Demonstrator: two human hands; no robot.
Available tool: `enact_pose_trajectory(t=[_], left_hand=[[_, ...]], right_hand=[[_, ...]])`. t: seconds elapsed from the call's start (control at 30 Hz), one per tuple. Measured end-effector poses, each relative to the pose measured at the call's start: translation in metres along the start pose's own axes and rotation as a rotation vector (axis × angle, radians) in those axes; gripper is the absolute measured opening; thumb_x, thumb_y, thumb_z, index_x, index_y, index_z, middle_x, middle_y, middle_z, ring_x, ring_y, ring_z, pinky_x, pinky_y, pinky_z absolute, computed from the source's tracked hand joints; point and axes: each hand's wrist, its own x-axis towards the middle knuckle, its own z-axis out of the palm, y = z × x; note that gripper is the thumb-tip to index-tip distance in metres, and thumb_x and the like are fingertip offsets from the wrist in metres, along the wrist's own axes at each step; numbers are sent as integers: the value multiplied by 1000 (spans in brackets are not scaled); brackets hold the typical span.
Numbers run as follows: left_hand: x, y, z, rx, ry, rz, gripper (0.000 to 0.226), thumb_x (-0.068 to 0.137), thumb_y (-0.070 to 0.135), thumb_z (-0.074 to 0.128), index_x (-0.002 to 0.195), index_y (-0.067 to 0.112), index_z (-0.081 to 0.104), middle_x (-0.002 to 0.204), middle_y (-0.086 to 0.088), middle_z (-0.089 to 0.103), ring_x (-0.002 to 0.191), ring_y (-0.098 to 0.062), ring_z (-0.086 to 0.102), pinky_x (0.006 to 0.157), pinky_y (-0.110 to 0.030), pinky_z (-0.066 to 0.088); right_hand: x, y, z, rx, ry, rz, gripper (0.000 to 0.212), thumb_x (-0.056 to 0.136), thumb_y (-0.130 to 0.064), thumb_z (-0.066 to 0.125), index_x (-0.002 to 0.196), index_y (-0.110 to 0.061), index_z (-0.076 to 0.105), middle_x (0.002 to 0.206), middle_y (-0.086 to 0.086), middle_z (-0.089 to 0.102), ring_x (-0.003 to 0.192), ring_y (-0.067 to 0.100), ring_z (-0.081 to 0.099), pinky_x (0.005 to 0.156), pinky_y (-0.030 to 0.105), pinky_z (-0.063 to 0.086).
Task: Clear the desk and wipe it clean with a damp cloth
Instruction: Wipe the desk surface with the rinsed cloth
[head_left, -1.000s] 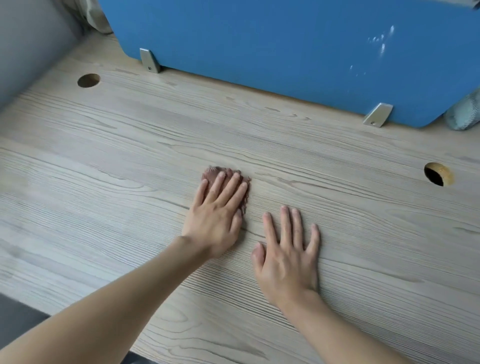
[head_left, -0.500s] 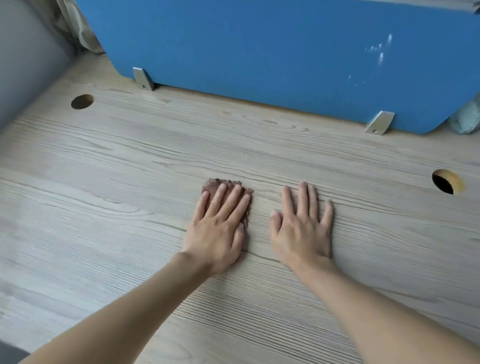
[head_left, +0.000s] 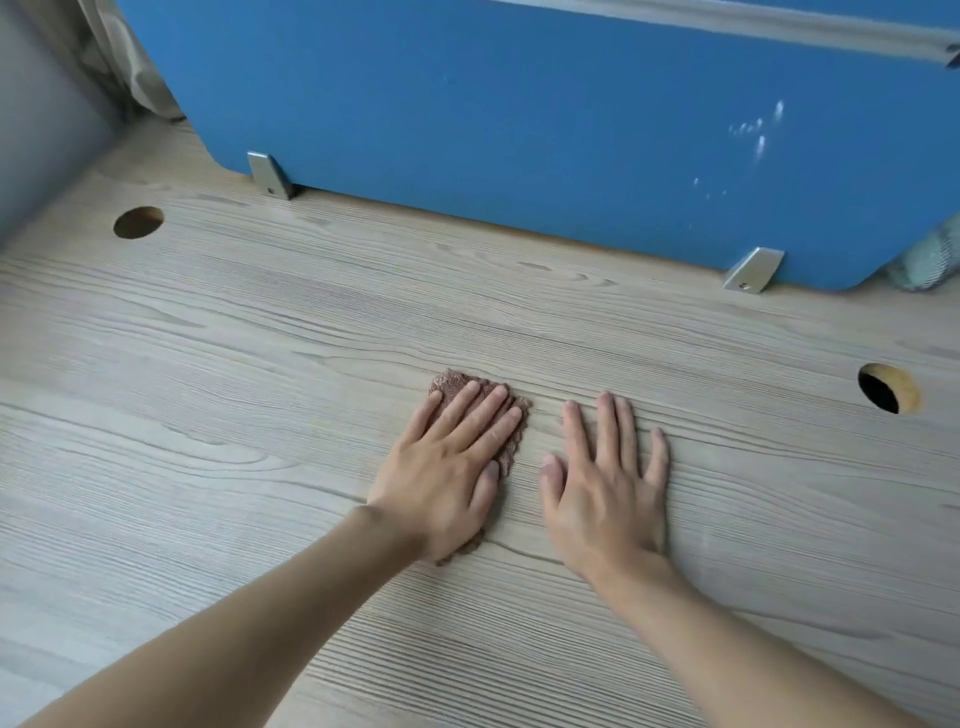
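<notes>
A small brown cloth (head_left: 453, 384) lies flat on the pale wood-grain desk (head_left: 234, 395), near its middle. My left hand (head_left: 447, 467) presses down on the cloth with straight fingers and covers most of it; only the far edge, the right edge and a bit by the wrist show. My right hand (head_left: 608, 483) rests flat on the bare desk just to the right of the cloth, fingers spread, not touching it.
A blue partition panel (head_left: 519, 114) stands along the back of the desk on two metal brackets (head_left: 267, 176) (head_left: 753, 270). Cable holes are cut at the back left (head_left: 137, 222) and at the right (head_left: 885, 396). A grey wall (head_left: 36, 114) bounds the left side.
My right hand slid away from me and now lies level with the left hand. The left hand and cloth have stayed put. The view has shifted down the desk.
</notes>
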Motion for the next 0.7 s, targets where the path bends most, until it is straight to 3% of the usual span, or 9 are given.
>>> enact_pose_trajectory(t=[0.17,0.3,0.43,0.57,0.7], left_hand=[[24,-5,-2,36,41,-177,67,95,44,14,159,27,12,166,8,5,154,-15,-3,124,-46,4],[7,12,3,18,3,3,63,97,40,27,159,27,19,166,7,10,154,-17,0,123,-46,6],[33,-6,-1,33,52,-73,62,97,39,25,158,28,23,165,7,16,153,-14,8,122,-44,11],[54,-9,-5,31,67,-205,65,95,40,19,158,25,21,165,5,13,153,-15,6,123,-45,8],[42,-5,-3,42,19,-114,66,96,40,18,159,22,14,166,5,6,154,-19,-2,122,-49,7]], right_hand=[[0,-1,-1,9,9,-6,66,92,-47,31,149,-18,46,159,19,34,149,33,28,117,61,18],[-1,-1,-3,29,12,-8,66,89,-45,35,145,-15,52,154,23,40,145,37,34,114,64,22],[28,-2,-11,41,32,-23,53,80,-42,38,118,-15,65,134,21,54,125,37,46,102,57,35],[54,-4,-4,47,18,21,61,88,-42,41,142,-15,52,152,21,42,143,36,35,115,58,24],[53,-7,0,36,-15,29,65,89,-43,36,146,-15,49,157,22,35,147,36,29,118,60,17]])
